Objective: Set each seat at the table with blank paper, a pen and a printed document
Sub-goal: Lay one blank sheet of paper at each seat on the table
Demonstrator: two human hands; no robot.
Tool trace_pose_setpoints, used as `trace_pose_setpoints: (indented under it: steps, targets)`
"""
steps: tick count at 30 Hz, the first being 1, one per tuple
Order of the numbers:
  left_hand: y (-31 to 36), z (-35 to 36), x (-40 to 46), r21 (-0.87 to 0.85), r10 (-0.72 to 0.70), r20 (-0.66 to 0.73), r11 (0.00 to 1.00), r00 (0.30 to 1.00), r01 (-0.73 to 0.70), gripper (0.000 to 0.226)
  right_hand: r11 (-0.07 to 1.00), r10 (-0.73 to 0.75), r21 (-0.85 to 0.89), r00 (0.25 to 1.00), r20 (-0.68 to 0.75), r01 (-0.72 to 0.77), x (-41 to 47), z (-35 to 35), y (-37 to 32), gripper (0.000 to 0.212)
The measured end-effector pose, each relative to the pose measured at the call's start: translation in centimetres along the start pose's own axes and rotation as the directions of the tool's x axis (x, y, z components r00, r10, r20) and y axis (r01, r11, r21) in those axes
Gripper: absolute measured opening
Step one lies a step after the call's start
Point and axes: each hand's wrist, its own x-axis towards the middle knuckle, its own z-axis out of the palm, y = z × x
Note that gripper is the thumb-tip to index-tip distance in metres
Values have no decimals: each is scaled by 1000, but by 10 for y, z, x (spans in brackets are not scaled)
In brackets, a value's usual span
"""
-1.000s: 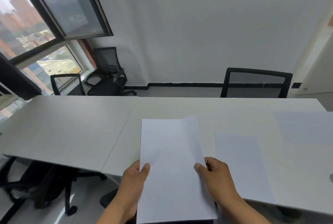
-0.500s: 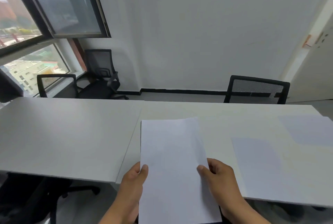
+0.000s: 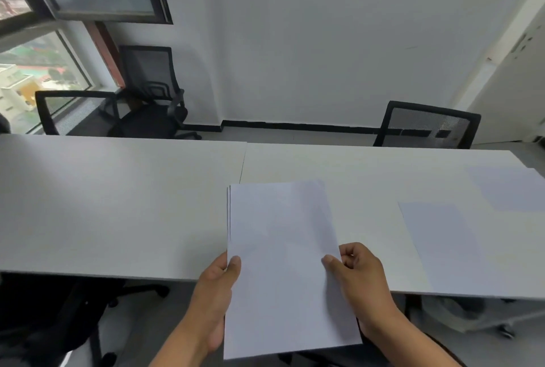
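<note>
Paper stack [image 3: 283, 263] held over the table [image 3: 118, 204] edge
left hand [image 3: 215, 293] and right hand [image 3: 359, 281] both pinch it, thumbs on top

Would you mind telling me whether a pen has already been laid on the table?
No, the table carries only two blank sheets at the right, and both hands hold a paper stack.

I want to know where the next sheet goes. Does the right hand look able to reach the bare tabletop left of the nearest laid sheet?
Probably yes. The right hand pinches the paper stack just beside that bare table patch, nothing lying between; the laid sheet sits farther right.
</note>
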Motion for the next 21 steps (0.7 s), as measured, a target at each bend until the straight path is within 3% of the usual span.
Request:
trace_pose_setpoints:
  steps: [13,21]
  targets:
    - [3,17,75,51,-127,-38,990,991,129,31,971,197,112,973,117,-210,86,5,46,28]
    - [2,39,120,65,-205,-87,975,975,211,30,977,214,-30,976,48,-213,143,-9,68,30]
